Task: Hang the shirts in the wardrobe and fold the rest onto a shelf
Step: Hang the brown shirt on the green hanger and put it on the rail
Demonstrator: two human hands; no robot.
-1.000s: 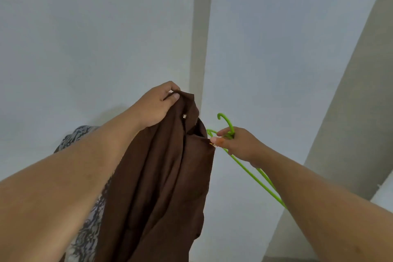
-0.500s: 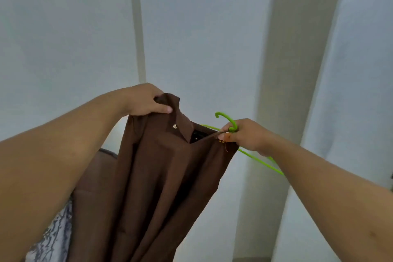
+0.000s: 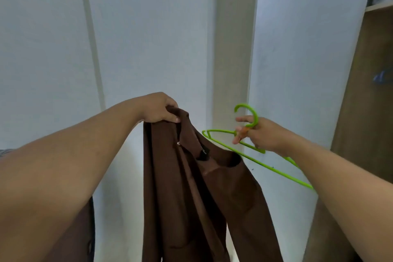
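1. The soft brown button-up shirt (image 3: 191, 187) hangs limp in front of me from my left hand (image 3: 158, 108), pinched shut on the collar edge. It looks light and floppy, so the collar is the place to grip.
2. My right hand (image 3: 258, 134) holds the thin lime-green plastic hanger (image 3: 251, 153) at the hook's neck, forefingers loosely spread (hanger not yet inside the shirt).
3. The wooden wardrobe (image 3: 368, 91) stands open on my right.

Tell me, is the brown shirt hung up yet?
Not yet. The left hand holds the brown shirt up by its collar. The right hand holds the green hanger beside it, outside the shirt. Left to do: slip the hanger in, then hang it in the wardrobe.
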